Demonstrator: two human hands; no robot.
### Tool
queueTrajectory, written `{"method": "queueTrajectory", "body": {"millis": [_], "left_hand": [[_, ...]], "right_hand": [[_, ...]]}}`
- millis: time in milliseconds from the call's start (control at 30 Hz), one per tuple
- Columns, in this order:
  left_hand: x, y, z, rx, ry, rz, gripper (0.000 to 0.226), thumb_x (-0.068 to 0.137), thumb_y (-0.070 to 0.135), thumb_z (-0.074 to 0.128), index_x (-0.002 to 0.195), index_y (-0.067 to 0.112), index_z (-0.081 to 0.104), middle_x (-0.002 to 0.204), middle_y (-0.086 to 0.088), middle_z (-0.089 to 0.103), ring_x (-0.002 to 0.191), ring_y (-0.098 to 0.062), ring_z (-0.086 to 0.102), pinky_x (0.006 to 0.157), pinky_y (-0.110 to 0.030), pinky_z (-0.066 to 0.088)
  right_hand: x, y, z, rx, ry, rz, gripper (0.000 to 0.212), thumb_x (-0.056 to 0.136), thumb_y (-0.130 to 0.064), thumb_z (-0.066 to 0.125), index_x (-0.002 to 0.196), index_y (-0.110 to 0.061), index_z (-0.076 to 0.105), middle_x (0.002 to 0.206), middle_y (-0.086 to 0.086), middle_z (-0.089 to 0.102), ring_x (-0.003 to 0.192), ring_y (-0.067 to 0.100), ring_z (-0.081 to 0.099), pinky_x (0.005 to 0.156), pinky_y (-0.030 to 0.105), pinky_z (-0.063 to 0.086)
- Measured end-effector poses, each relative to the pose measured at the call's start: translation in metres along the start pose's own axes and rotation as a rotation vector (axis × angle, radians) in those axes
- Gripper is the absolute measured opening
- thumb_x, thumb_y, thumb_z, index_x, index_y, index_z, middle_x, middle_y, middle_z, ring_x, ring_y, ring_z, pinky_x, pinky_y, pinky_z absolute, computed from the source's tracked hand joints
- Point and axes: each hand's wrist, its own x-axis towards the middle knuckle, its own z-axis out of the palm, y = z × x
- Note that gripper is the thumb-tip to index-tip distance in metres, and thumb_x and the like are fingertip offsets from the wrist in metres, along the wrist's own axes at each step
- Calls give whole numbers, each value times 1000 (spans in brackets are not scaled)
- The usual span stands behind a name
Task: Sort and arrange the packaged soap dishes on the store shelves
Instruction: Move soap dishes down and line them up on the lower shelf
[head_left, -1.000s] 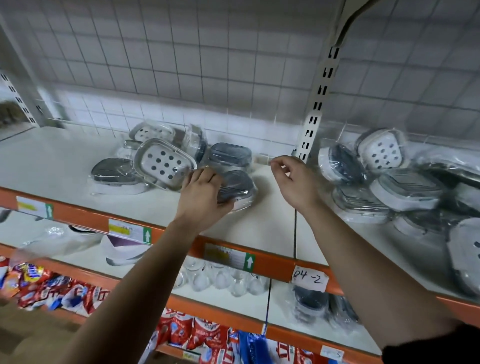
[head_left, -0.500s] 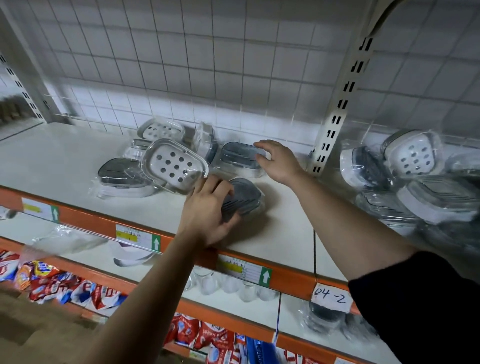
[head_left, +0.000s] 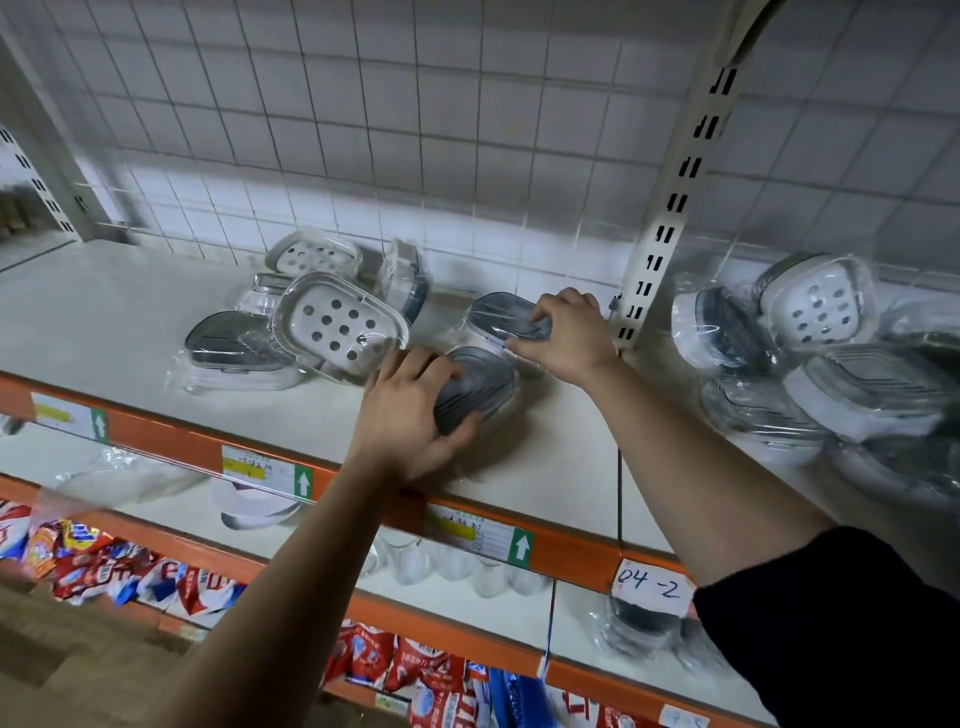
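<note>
Gripping one grey packaged dish apiece, both hands work at the middle of the upper shelf (head_left: 104, 322). The left hand (head_left: 410, 410) curls over the near grey dish (head_left: 480, 384), close to the orange front lip. The right hand (head_left: 563, 338) clasps the end of the far grey dish (head_left: 501, 317), just beside the slotted upright (head_left: 670, 208). Judging by the loose heap alongside, the two greys are held so they can be brought together as one colour group, apart from the whites. In this bay I count three grey-topped dishes, with the third grey dish (head_left: 228, 345) lying flat at the left. There are also two perforated white ones, the front white dish (head_left: 337, 325) tilted on its neighbours and the back white dish (head_left: 317, 254) near the grid. One more, the dish on edge (head_left: 405, 283), stands upright, and a clear packet seems half hidden behind. The right-bay pile (head_left: 831, 364) is blurred; perhaps five or more.
</note>
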Motion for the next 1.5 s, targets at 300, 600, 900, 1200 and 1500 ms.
{"method": "queueTrajectory", "body": {"millis": [300,600,900,1200,1500], "left_hand": [[-1,5,-4,-100,-14,-7,62,73,59,53,109,10,64,112,-10,57,97,-30,57,82,-40,51],[-20,70,-11,-113,200,40,49,75,52,60,102,12,68,105,-10,63,98,-35,59,86,-44,51],[-76,171,12,-95,178,62,50,76,53,59,103,12,67,106,-9,62,92,-37,60,82,-46,49],[-154,274,42,-99,298,19,46,77,45,62,104,7,66,112,-13,60,102,-36,56,89,-48,47],[-238,347,98,-118,123,-91,50,77,49,60,103,6,67,112,-12,59,100,-34,56,87,-43,46]], "right_hand": [[-75,22,-42,14,85,68,43,77,-45,77,104,-15,61,117,0,46,101,18,53,83,27,42],[-176,31,-97,188,321,97,52,71,-53,61,106,-16,71,111,6,63,103,25,60,97,43,47],[-292,78,-136,185,409,89,53,74,-55,60,103,-12,74,103,6,68,105,22,59,101,51,43],[-414,136,-168,175,357,-29,48,78,-51,63,113,-19,70,119,0,60,113,19,49,96,34,40],[-507,221,-163,201,253,73,46,81,-49,62,110,-14,71,114,-1,61,108,20,55,96,43,46]]}}
